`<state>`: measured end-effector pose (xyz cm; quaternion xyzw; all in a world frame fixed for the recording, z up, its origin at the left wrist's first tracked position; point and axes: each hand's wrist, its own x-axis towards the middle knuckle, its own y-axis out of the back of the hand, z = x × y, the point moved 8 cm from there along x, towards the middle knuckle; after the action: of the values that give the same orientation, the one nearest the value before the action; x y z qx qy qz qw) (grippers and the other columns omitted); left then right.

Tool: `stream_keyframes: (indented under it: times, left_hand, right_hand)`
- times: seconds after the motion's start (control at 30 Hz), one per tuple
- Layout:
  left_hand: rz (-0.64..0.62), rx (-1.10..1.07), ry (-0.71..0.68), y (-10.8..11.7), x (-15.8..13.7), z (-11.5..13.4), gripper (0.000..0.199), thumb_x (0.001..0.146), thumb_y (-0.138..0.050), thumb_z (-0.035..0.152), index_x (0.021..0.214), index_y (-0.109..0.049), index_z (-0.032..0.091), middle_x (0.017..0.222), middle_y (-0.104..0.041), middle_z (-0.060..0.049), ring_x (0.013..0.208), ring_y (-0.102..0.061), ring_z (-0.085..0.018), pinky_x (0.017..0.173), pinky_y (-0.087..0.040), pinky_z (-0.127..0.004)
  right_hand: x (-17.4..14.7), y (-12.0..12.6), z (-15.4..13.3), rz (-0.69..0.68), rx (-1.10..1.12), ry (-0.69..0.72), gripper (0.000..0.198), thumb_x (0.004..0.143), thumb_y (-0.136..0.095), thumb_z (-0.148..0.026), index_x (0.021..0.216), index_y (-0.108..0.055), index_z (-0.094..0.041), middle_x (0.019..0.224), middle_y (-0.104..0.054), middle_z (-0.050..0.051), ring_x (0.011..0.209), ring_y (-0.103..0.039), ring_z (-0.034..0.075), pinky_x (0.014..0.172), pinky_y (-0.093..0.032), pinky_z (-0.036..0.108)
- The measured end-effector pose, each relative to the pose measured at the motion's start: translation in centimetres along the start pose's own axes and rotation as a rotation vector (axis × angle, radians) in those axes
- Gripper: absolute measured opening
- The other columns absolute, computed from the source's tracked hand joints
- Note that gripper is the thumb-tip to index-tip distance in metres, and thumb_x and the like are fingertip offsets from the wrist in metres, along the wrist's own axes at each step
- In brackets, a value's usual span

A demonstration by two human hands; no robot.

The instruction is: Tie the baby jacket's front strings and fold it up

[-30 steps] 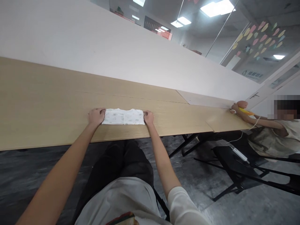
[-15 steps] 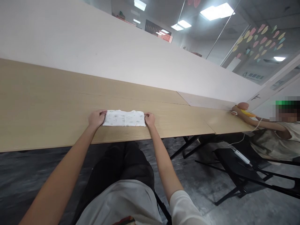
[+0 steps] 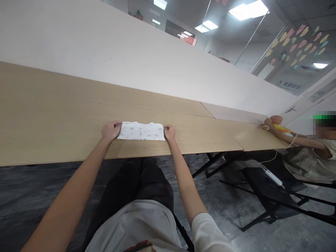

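Observation:
A white garment [image 3: 141,131] with small printed figures lies folded into a flat, wide rectangle on the wooden table, its top edge dipping slightly in the middle like a neckline. My left hand [image 3: 111,130] pinches the upper left corner of the garment between thumb and fingers. At the opposite end, my right hand [image 3: 170,133] is closed on the upper right corner. Both hands rest at table level, and the cloth between them looks smooth.
The long wooden table [image 3: 52,115] runs along a white partition [image 3: 147,66] topped with glass. At the far right a person [image 3: 307,141] holds a doll [image 3: 277,120] in yellow. A black folding chair [image 3: 265,185] with a white power strip [image 3: 273,177] stands right of me.
The view has shifted slightly, so everything sits a little differently in the picture. Both hands keep hold of the garment's ends, and the garment lies the same way.

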<state>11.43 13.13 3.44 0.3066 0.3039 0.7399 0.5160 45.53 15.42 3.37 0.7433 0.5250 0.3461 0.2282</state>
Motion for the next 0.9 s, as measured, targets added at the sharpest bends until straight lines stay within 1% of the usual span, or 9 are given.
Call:
stream_keyframes:
  times: [0.17,0.33,0.5,0.73,0.9]
  left_hand:
    - [0.023,-0.009,-0.002,0.04,0.19,-0.22,0.042,0.091,-0.045,0.034,0.121,-0.072,0.02,0.121,-0.071,-0.011,0.115,-0.063,-0.031,0.093,-0.05,-0.04]
    - [0.004,0.011,0.006,-0.06,0.18,-0.23,0.044,0.092,-0.044,0.033,0.123,-0.071,0.017,0.123,-0.07,-0.011,0.115,-0.063,-0.029,0.092,-0.048,-0.038]
    - [0.001,0.016,0.011,0.03,0.09,-0.09,0.043,0.093,-0.044,0.033,0.124,-0.07,0.017,0.125,-0.069,-0.009,0.116,-0.062,-0.027,0.093,-0.047,-0.035]
    - [0.003,-0.005,0.013,0.07,0.03,-0.05,0.041,0.093,-0.046,0.032,0.124,-0.07,0.018,0.125,-0.069,-0.009,0.116,-0.062,-0.027,0.094,-0.047,-0.036]
    - [0.013,-0.013,0.003,0.15,-0.01,0.0,0.042,0.092,-0.046,0.033,0.122,-0.071,0.017,0.124,-0.069,-0.011,0.116,-0.062,-0.029,0.094,-0.048,-0.039]
  right_hand:
    - [0.0,-0.01,0.1,0.0,-0.003,-0.004,0.035,0.085,-0.049,-0.004,0.101,-0.078,-0.016,0.107,-0.076,0.008,0.102,-0.069,0.018,0.096,-0.047,0.026]
    - [0.13,-0.13,0.27,0.002,0.008,-0.001,0.035,0.084,-0.048,-0.005,0.099,-0.078,-0.017,0.106,-0.076,0.008,0.101,-0.069,0.018,0.095,-0.048,0.027]
    - [0.21,-0.15,0.33,0.005,0.003,-0.002,0.035,0.084,-0.049,-0.005,0.099,-0.078,-0.017,0.106,-0.077,0.007,0.101,-0.069,0.018,0.095,-0.048,0.026]
    - [0.09,-0.01,0.22,-0.006,0.0,-0.02,0.033,0.086,-0.05,-0.006,0.1,-0.078,-0.017,0.107,-0.077,0.008,0.101,-0.07,0.017,0.093,-0.048,0.025]
    - [0.09,0.01,0.25,-0.005,0.0,-0.028,0.033,0.085,-0.051,-0.006,0.1,-0.078,-0.018,0.106,-0.077,0.007,0.1,-0.07,0.018,0.092,-0.048,0.025]
